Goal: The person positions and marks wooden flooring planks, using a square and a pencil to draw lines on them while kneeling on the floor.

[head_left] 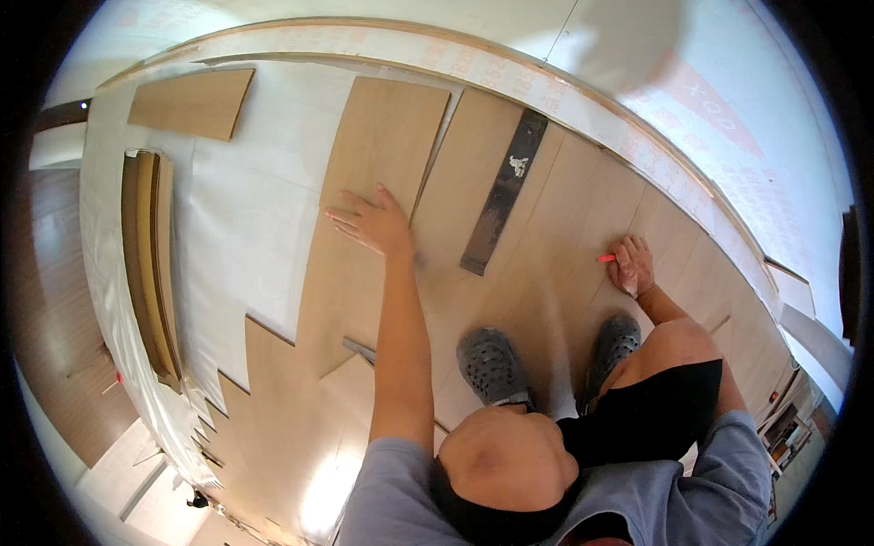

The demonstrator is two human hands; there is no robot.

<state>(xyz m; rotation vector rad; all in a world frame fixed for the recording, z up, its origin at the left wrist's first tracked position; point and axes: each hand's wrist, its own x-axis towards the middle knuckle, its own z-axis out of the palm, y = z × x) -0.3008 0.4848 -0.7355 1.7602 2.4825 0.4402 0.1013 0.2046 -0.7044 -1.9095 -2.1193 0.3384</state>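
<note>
Partly laid wood-look floor [583, 214], left hand [371, 221] spread open, gripping nothing, light-brown plank [387, 127] directly beneath its palm, right hand [630, 267] curled around slim red implement [605, 258], well right of that plank

Upper centre, as I view it remotely: the long plank [387, 127], light tan with faint wood grain. Centre right: the laid flooring [578, 214], a similar tan, ruled by thin darker seams; across it I distinguish the flat bar [494, 214], near-black, with an irregular white patch [518, 166]. Right of centre: a slim object [606, 258], bright red. Upper left: the short board [191, 102], tan, edged darker brown; below it, the underlay sheet [241, 200], milky white. Far left: the farther floor [59, 300], reddish brown, finely lined. Upper right: the wall panel [715, 105], whitish with pale red printing. Lower centre: the shoes [492, 364], dark grey, patterned with holes; the shorts [655, 414], plain black; the shirt [387, 487], grey-blue.
</note>
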